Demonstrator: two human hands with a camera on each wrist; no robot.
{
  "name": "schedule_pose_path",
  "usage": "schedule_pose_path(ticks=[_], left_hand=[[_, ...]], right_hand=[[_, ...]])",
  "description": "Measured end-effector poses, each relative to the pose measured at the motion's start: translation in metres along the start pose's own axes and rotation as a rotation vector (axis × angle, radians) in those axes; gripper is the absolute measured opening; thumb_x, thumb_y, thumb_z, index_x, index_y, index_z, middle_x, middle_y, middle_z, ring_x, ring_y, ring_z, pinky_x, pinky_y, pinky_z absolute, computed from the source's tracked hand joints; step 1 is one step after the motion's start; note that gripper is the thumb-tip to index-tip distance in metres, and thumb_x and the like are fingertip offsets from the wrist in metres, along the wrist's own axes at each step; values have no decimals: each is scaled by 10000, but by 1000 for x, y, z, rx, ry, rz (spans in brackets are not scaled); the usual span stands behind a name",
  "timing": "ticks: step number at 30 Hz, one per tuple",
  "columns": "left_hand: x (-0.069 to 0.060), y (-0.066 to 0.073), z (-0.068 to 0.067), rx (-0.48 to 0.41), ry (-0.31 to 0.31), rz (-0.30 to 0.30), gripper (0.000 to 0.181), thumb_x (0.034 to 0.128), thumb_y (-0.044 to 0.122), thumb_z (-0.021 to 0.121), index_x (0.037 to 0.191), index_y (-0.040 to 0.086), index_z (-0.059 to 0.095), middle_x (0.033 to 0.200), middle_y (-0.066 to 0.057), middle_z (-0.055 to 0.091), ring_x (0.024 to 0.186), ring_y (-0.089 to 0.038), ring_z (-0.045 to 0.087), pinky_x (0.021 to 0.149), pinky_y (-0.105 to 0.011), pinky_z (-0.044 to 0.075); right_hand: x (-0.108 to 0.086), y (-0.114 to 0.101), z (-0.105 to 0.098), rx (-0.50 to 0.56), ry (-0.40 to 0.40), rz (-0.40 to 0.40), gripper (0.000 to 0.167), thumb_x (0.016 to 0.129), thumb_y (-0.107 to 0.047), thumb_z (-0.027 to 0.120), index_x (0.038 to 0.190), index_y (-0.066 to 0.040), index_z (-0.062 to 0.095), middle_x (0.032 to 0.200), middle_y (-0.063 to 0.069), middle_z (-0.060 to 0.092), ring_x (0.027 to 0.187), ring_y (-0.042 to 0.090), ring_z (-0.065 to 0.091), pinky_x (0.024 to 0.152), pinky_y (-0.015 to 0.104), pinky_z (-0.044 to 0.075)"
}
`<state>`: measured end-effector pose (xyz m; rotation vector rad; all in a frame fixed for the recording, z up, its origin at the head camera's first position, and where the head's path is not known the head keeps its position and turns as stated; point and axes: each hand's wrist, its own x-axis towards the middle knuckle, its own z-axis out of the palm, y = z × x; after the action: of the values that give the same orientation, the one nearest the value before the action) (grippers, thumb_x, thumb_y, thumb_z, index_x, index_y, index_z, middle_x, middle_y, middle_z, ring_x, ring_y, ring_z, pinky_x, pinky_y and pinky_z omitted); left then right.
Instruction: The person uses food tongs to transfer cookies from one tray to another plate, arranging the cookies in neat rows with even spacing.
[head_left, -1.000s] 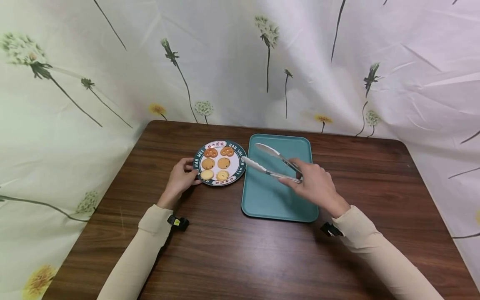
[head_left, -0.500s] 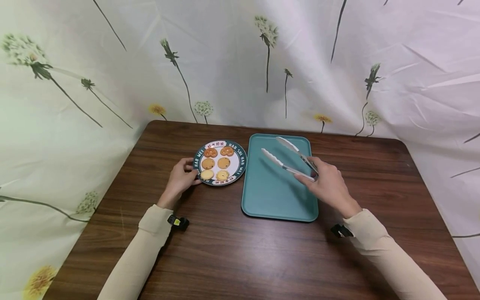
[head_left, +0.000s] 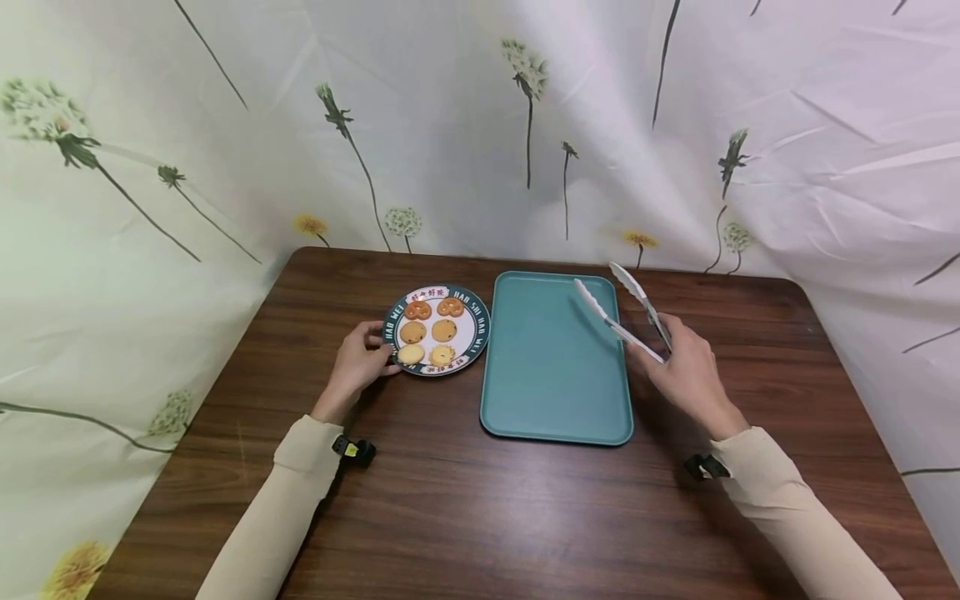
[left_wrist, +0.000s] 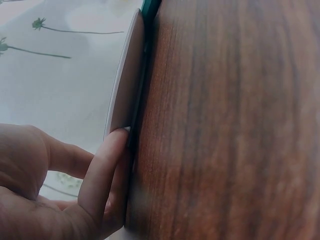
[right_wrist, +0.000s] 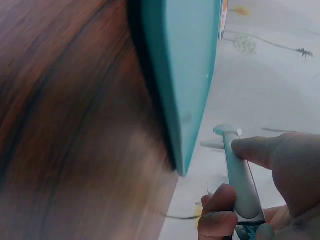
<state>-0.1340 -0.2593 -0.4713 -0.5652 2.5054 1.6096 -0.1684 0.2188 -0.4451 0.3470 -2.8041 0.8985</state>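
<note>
At the left rim of a round plate, my left hand grips the edge with thumb and fingers; in the left wrist view, fingertips lie against the plate's underside. On the plate lie two pretzels, two round brown cookies, a plain pale biscuit and a scalloped one. My right hand holds metal tongs, their arms spread with nothing between them. The tongs are over the upper right of a teal tray, tips pointing away from me.
The tray lies flat, just right of the plate, on a dark wooden table. A white cloth printed with dandelions hangs behind the table and along both sides.
My right hand has carried the tongs rightward, from beside the plate, across the tray to its right edge. My left hand and the plate stay in place. The head view has shifted slightly.
</note>
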Motion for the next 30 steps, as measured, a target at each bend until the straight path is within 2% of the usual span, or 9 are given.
schedule_pose_path(ticks=[6, 12, 16, 21, 30], left_hand=[[-1, 1, 0, -9, -5, -1, 559, 1066, 88, 492, 1597, 25, 330, 1372, -270, 479, 1004, -279, 677, 796, -236, 677], [-1, 1, -1, -20, -15, 1, 565, 1068, 80, 491, 1603, 24, 318, 1397, -277, 462, 1027, -285, 664, 805, -238, 677], [-1, 1, -2, -15, -20, -2, 574, 1068, 77, 486, 1611, 31, 306, 1404, -272, 450, 1049, -284, 651, 801, -228, 675], [-3, 2, -2, -8, -19, -1, 572, 1066, 77, 484, 1609, 32, 310, 1405, -272, 453, 1036, -276, 655, 796, -228, 676], [-5, 3, -1, -6, -17, -3, 566, 1063, 75, 489, 1601, 30, 323, 1388, -267, 461, 1005, -258, 655, 795, -238, 678]], right_hand=[[-4, 14, -8, 4, 22, 50, 649, 987, -341, 710, 1431, 82, 498, 1111, 302, 661, 955, 427, 621, 760, 580, 520], [-9, 23, -12, -6, 10, 104, 676, 1001, -354, 684, 1449, 101, 465, 1167, 340, 643, 1043, 481, 615, 815, 628, 521], [-12, 28, -13, -21, 15, 124, 649, 1009, -336, 670, 1427, 119, 469, 1051, 298, 650, 945, 430, 622, 744, 516, 526], [-15, 33, -15, -30, 10, 151, 620, 1017, -323, 652, 1398, 131, 469, 918, 211, 619, 809, 335, 587, 648, 324, 443], [-19, 38, -13, -19, -3, 178, 625, 1025, -340, 631, 1400, 130, 458, 918, 202, 612, 803, 324, 577, 640, 301, 433]])
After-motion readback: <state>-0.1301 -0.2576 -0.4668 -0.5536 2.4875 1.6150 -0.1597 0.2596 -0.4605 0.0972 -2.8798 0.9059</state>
